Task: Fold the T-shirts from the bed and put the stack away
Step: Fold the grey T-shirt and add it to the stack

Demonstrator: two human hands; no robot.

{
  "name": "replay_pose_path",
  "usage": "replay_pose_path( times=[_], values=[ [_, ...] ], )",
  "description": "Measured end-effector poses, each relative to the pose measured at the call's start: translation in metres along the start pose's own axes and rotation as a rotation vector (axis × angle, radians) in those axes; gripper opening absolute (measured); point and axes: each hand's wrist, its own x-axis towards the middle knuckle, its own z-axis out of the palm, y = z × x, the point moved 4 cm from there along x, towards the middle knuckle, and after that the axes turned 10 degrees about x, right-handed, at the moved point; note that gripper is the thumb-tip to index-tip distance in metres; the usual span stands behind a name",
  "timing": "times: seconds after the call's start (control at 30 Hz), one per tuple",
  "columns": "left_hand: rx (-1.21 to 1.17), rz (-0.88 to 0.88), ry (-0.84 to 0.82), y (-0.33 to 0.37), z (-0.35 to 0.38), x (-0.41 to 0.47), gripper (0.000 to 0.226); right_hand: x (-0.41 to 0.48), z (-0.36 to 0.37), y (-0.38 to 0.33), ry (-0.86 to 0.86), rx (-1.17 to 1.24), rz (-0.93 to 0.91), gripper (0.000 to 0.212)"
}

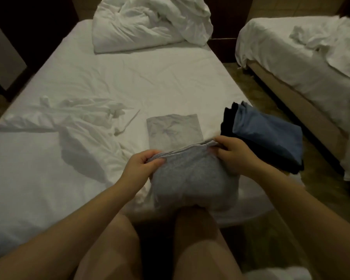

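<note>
Gripping the grey shirt (192, 174) by its top edge, both hands pinch it: left hand (143, 164), right hand (233, 153). A folded stack (269, 134) lies just right on the bed (129, 77).

Bed (129, 81), centre: white sheet, creased. Duvet (150, 23): white, bunched at the far end. Second bed (271, 49), far right: rumpled white linen, tan base. Floor (257, 91) between the beds: brownish, mottled. Dark wooden unit (222, 27), far, between the beds. Dark panelling (28, 27), far left. Lighting dim.
</note>
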Motion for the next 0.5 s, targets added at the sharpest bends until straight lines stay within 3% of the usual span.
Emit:
replay_pose_path(
  times=[0.07, 0.2, 0.3, 0.4, 0.5],
  values=[
    [-0.024, -0.04, 0.023, -0.005, -0.005, 0.051, 0.018, 0.054, -0.002, 0.01, 0.009, -0.013, 0.016, 0.019],
    [-0.001, -0.158, 0.052, -0.042, -0.01, 0.167, 0.017, 0.179, 0.013, 0.049, 0.063, -0.162, 0.056, 0.023],
    [0.049, -0.263, 0.053, -0.092, -0.013, 0.235, 0.012, 0.251, 0.044, 0.094, -0.004, -0.196, 0.191, 0.02],
    [0.093, -0.335, 0.026, -0.134, -0.01, 0.265, 0.01, 0.285, 0.069, 0.129, -0.117, -0.236, 0.29, 0.022],
    [0.036, -0.344, 0.085, -0.149, -0.008, 0.27, 0.01, 0.299, 0.07, 0.143, -0.122, -0.222, 0.33, 0.021]
  ],
)
